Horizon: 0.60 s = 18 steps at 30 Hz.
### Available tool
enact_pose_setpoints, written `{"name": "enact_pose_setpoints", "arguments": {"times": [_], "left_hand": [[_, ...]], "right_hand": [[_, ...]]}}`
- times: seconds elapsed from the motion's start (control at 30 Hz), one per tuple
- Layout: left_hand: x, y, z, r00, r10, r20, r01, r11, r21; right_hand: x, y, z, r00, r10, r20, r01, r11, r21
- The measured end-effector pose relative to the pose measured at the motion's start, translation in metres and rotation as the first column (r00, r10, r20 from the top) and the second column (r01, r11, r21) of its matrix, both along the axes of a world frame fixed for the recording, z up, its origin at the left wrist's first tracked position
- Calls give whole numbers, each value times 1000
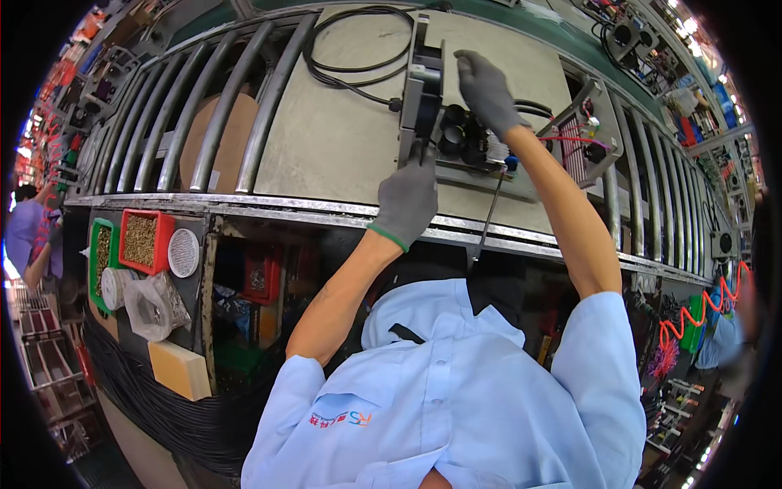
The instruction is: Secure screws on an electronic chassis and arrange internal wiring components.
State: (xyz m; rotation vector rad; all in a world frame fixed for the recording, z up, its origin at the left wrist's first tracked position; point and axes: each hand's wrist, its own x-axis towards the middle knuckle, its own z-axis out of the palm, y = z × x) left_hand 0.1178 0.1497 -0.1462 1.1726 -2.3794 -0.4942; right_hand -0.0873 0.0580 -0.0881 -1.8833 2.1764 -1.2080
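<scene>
**Tilt risk**

The upright panel (424, 85) stands on the worktop (314, 143). The left hand (407, 194) touches its near end, grip unclear; the right hand (489, 94), right of it, looks loosely open. Unsupported tilting could strain the red wires (568, 138) farther right.

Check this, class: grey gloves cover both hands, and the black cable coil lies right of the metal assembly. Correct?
Wrong side: the head view shows the black cable coil left of the metal assembly. Grey gloves do cover the left hand and right hand.

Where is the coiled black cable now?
In the head view, the cable lies upper left of centre on the pale board, left of the metal frame.
</scene>
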Motion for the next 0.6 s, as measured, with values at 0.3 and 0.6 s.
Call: {"name": "enact_pose_setpoints", "arguments": {"times": [0.3,0.6], "left_hand": [[-44,-16,38,949,-262,-178,154,873,-464],[-119,-55,23,958,-280,59,278,861,-425]], "right_hand": [[-18,232,-19,854,-74,516,-24,983,181],[-29,219,-76,985,-119,126,95,978,184]]}}
